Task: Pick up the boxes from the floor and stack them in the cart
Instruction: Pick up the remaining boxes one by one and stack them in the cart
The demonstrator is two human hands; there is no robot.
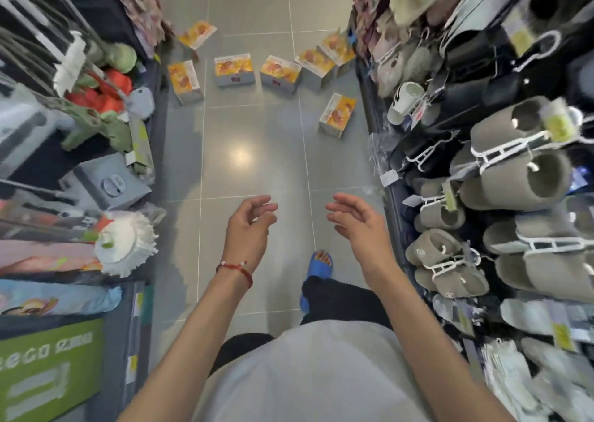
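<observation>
Several orange-and-grey boxes lie scattered on the grey tiled floor ahead. The nearest box (pixel 337 115) lies at the right by the shelf foot. Further off sit a box at the left (pixel 185 81), a middle box (pixel 234 69) and one beside it (pixel 280 73), with more behind towards the right. My left hand (pixel 249 225), with a red string bracelet on its wrist, and my right hand (pixel 358 222) hover in front of me above the floor, fingers loosely curled and apart, holding nothing. No cart is in view.
The aisle is narrow. The left shelf (pixel 96 171) holds plush toys and a white mop head (pixel 127 244). The right rack (pixel 514 177) is hung with grey slippers. My foot in a blue sandal (pixel 316 272) stands on the tiles below my right hand.
</observation>
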